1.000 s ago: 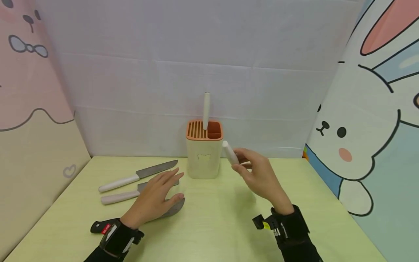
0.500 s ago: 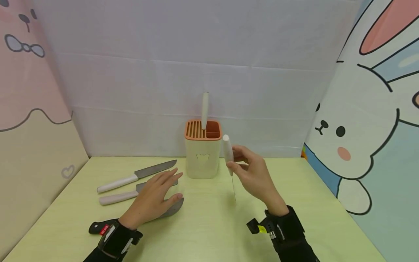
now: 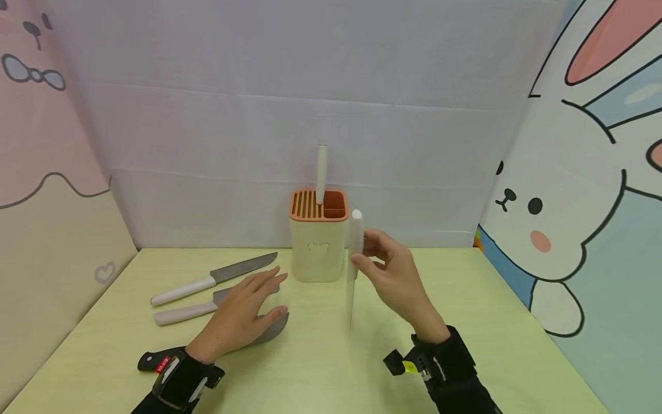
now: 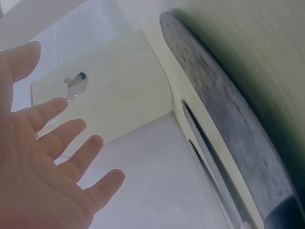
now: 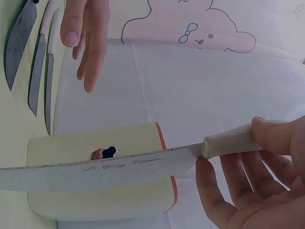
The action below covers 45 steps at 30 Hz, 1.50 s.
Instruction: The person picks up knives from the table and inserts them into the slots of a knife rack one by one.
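My right hand [image 3: 395,270] grips the white handle of a knife [image 3: 355,241] between thumb and fingers. Its blade [image 5: 119,167] points down toward the table, in front of the right side of a cream knife block [image 3: 318,253] with an orange slotted top. A white handle [image 3: 322,172] stands upright out of that top. My left hand [image 3: 240,313] hovers with fingers spread above the knives on the left. Under it lies a black-handled knife [image 3: 274,329]; a second knife [image 3: 186,313], white-handled, is partly hidden by the hand. Behind them lies another white-handled knife [image 3: 186,292].
The pale yellow-green table [image 3: 491,322] meets a white sheet [image 3: 233,126] behind the block. Cartoon-printed panels, one with a rabbit [image 3: 558,213], stand along both sides. The block's top has slots on the left and square compartments on the right.
My right hand has shifted a little left and turned the knife from tilted to upright, blade down, closer to the block. My left hand stays over the lying knives.
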Each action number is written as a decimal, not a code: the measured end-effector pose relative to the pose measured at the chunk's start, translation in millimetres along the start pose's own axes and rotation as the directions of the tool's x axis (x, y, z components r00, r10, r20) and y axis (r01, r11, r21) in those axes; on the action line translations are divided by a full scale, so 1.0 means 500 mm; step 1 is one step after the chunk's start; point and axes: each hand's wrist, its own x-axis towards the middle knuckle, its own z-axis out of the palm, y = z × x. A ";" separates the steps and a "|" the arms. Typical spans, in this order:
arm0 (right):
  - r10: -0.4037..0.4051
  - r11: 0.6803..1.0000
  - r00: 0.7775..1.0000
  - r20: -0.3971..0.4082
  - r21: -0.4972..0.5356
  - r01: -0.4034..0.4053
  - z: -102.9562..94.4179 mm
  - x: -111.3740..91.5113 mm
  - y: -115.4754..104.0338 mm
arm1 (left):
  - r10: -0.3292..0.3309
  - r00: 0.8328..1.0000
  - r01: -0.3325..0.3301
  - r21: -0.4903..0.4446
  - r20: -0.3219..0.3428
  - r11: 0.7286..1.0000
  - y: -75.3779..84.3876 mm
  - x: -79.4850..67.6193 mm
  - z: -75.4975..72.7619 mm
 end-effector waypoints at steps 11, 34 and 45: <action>0.033 0.999 0.999 0.006 0.042 -0.033 0.013 -0.002 -0.008 | -0.100 0.993 0.110 -0.178 0.063 0.978 0.011 0.003 -0.004; 0.035 0.993 0.999 0.029 0.110 -0.038 0.018 -0.002 0.020 | -0.122 0.992 0.085 -0.575 -0.026 0.814 0.094 0.114 -0.044; 0.014 0.994 0.999 0.031 0.106 -0.018 0.020 -0.002 0.017 | -0.101 0.990 0.019 -0.627 -0.095 0.779 0.195 0.190 -0.123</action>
